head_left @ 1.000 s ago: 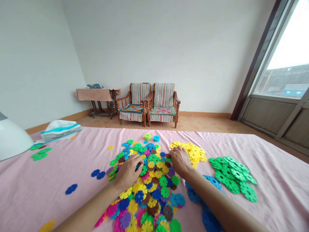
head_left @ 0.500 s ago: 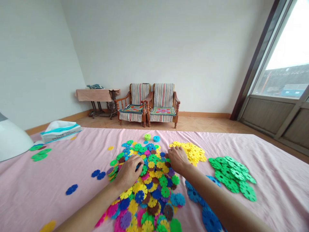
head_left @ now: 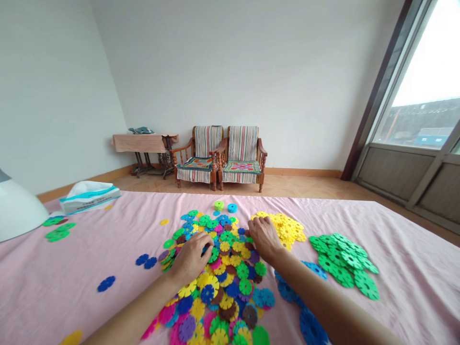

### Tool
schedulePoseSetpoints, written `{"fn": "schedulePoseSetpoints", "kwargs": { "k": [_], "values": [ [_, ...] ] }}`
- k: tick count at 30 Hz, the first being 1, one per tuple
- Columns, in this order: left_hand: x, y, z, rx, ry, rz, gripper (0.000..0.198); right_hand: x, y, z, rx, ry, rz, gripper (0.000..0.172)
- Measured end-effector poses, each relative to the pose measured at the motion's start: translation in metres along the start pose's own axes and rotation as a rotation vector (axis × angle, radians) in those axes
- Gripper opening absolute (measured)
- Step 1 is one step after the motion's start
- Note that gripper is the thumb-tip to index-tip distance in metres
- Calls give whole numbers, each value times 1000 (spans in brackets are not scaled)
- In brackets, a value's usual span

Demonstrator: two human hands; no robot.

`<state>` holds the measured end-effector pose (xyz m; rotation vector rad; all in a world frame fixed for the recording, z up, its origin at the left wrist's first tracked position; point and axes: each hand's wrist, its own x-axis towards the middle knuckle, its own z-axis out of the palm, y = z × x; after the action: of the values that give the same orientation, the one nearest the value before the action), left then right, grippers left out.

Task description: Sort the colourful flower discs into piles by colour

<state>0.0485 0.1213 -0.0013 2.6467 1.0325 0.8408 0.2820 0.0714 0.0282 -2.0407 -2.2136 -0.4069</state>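
A mixed pile of flower-shaped plastic discs (head_left: 230, 287) in many colours spreads over the middle of the cloth. Over the pile's left side rests my left hand (head_left: 193, 253), its fingers curled down with the tips hidden. At the upper right edge of the pile, my right hand (head_left: 264, 235) is bent closed between the mixed discs and a heap of yellow discs (head_left: 291, 227). Whatever its fingers hold is hidden beneath it. Farther right lies a heap of green discs (head_left: 345, 262). Blue discs (head_left: 311, 326) lie partly under my right forearm.
A pink cloth (head_left: 118, 249) covers the table. Small lime (head_left: 219, 205) and light-blue (head_left: 232, 208) disc stacks stand behind the pile. Dark-blue discs (head_left: 107, 283) lie left. A tissue box (head_left: 89, 199) and white rounded object (head_left: 19, 211) sit far left. Two armchairs (head_left: 219, 158) stand beyond.
My right hand has shifted very slightly left at the pile's edge. My left hand stays where it was, and the view has tilted slightly.
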Motion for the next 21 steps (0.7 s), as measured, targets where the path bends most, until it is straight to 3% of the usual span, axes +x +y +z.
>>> {"fn": "schedulePoseSetpoints", "kwargs": {
  "k": [4,7,13,17,21],
  "values": [
    [-1,0,0,-5,0,7,11,4,2,0,178,59,69,19],
    [-1,-1,0,-3,2,20,12,8,3,8,382,29,119,24],
    [-1,1,0,6,2,9,12,1,-1,21,405,-11,103,23],
    [0,0,0,12,0,10,12,-1,-17,15,423,-3,82,28],
    [-1,-2,1,5,1,19,11,3,-35,6,432,10,117,23]
  ]
}}
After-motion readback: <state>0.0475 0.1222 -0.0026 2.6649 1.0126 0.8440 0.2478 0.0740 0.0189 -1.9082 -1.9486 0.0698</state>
